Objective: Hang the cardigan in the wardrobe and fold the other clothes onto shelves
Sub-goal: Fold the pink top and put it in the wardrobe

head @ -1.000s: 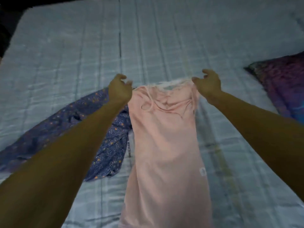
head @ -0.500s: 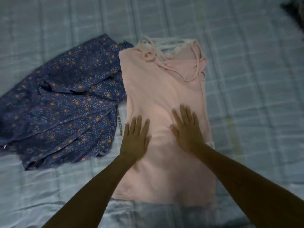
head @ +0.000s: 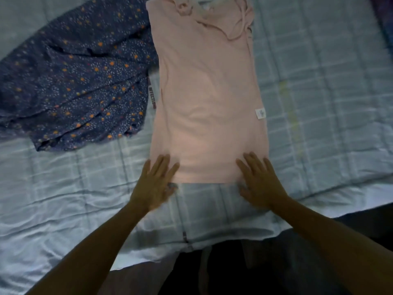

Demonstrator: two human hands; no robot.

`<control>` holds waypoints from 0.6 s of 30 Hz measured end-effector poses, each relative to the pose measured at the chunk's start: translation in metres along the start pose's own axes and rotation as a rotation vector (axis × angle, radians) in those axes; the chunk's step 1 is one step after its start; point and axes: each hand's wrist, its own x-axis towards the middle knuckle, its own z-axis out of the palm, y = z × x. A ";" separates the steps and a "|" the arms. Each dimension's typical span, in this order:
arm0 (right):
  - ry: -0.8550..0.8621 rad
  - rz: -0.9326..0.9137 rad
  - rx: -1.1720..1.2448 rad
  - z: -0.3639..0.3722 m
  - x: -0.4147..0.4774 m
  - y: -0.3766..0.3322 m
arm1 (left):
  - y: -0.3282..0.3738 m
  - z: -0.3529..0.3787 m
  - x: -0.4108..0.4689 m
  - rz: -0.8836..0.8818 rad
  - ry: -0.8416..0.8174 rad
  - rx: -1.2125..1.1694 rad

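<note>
A pale pink strappy top (head: pixel 208 92) lies flat and lengthwise on the bed, its straps and lace neckline at the far end. A small white label sticks out of its right seam. My left hand (head: pixel 155 184) rests flat, fingers spread, on the top's near left corner at the hem. My right hand (head: pixel 259 182) lies flat the same way on the near right corner. Neither hand holds anything. A crumpled navy garment (head: pixel 74 81) with orange and white dots lies to the left, touching the pink top's left edge.
Everything rests on a light blue checked bedsheet (head: pixel 319 103). The bed's near edge (head: pixel 191 245) runs just below my hands, with dark floor beneath. A dark purple pillow edge (head: pixel 385 18) shows at the far right.
Both hands let go of the top's shoulders and slid flat down the pink top from its middle to its hem. The view has dropped toward the bed's near edge.
</note>
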 end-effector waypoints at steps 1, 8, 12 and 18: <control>0.005 0.016 -0.008 0.005 -0.004 0.003 | -0.003 0.001 0.002 0.016 0.056 0.012; 0.336 0.139 0.201 -0.003 0.017 0.006 | -0.010 -0.017 0.039 -0.038 0.102 0.000; 0.110 0.288 0.242 -0.010 -0.015 -0.016 | 0.012 -0.037 0.017 -0.120 -0.300 -0.123; -0.100 0.517 0.427 -0.058 -0.054 -0.017 | 0.013 -0.092 0.004 -0.267 -0.522 -0.420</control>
